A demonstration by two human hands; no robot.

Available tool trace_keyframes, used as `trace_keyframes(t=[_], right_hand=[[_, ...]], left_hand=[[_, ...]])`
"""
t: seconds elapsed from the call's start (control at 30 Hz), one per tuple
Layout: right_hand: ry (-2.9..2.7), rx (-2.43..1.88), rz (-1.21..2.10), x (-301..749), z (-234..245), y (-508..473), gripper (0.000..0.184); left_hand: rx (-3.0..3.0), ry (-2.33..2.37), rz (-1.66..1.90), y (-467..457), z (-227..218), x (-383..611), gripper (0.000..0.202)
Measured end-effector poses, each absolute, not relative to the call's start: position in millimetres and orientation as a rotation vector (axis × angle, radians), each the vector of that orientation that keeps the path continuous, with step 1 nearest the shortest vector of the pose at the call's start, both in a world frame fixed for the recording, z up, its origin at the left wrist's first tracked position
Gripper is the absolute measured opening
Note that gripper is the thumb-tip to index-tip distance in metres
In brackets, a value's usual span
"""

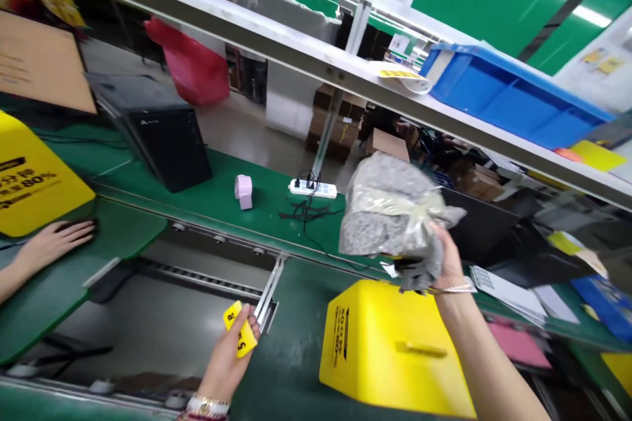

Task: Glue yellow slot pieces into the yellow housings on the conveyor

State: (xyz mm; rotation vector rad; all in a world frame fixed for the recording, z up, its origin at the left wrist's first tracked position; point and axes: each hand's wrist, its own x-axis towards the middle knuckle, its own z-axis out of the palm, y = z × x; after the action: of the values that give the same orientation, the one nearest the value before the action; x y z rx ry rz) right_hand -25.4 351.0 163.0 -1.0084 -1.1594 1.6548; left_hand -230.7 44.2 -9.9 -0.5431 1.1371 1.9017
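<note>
The left hand (226, 360) pinches a small yellow tag (239, 329); the right hand (450, 264) grips a clear-wrapped grey fabric bundle (390, 217) above a yellow plastic box (390, 348).

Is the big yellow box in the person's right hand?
No, the right hand is gripping a gray fabric bundle in clear plastic, while the yellow box sits on the green bench below.

1 head-worn view faces forward and down, seemingly tilted
</note>
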Motion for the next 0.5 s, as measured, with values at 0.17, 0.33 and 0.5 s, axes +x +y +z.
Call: trace_keyframes(t=[0.17,0.33,0.5], right_hand=[[-0.893,-0.637,1.413,50,219,290,0.024],[-0.839,-0.698,1.211,98,215,236,0.03],[-0.88,-0.79,0.961,127,170,210,0.025]], left_hand=[[-0.5,1.122,1.874,26,-10,-214,0.007],[-0.276,0.877,1.865,44,43,-214,0.014],[0.26,0.516,1.729,109,146,-186,0.024]])
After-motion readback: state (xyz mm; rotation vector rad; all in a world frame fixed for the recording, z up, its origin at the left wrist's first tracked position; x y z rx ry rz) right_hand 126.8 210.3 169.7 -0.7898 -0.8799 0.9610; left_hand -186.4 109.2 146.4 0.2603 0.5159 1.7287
